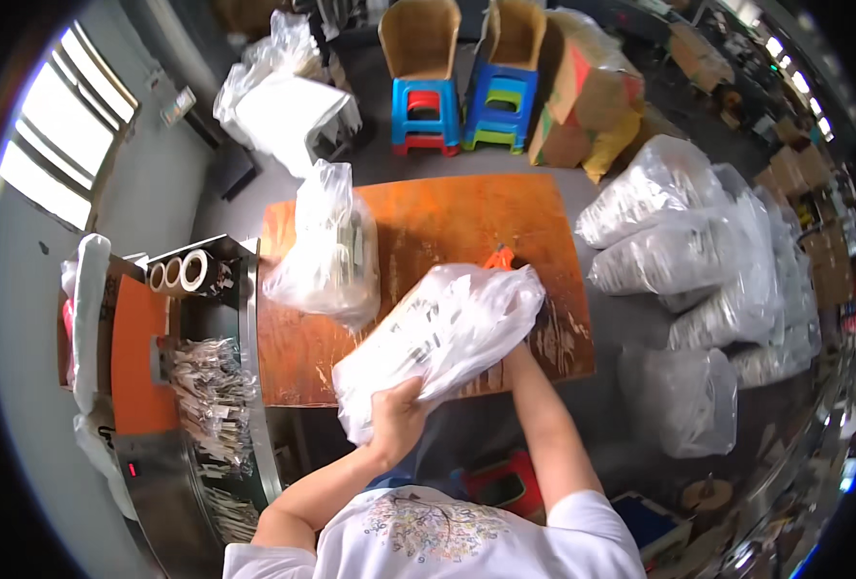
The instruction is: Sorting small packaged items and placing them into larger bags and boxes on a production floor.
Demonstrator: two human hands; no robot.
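Observation:
A filled white translucent plastic bag (442, 328) lies slanted across the near part of a worn brown wooden table (428, 207), its lower left end past the near edge. My left hand (396, 420) is closed on the bag's near side, with the thumb on top of the plastic. The right forearm reaches up to the bag's right end, where my right hand (518, 355) is mostly hidden beneath the plastic; its fingers do not show. A bright orange object (498, 258) pokes out behind the bag, too covered to name. Farther left on the table stands another filled plastic bag (329, 253).
Large clear bags (674, 251) are piled on the floor to the right. At left, a machine (144, 362) adjoins a bin of small wrapped packets (214, 396) and some rolls (193, 270). Stacked stools (426, 111) and cardboard boxes (582, 92) stand beyond the table. A red stool (515, 482) is near me.

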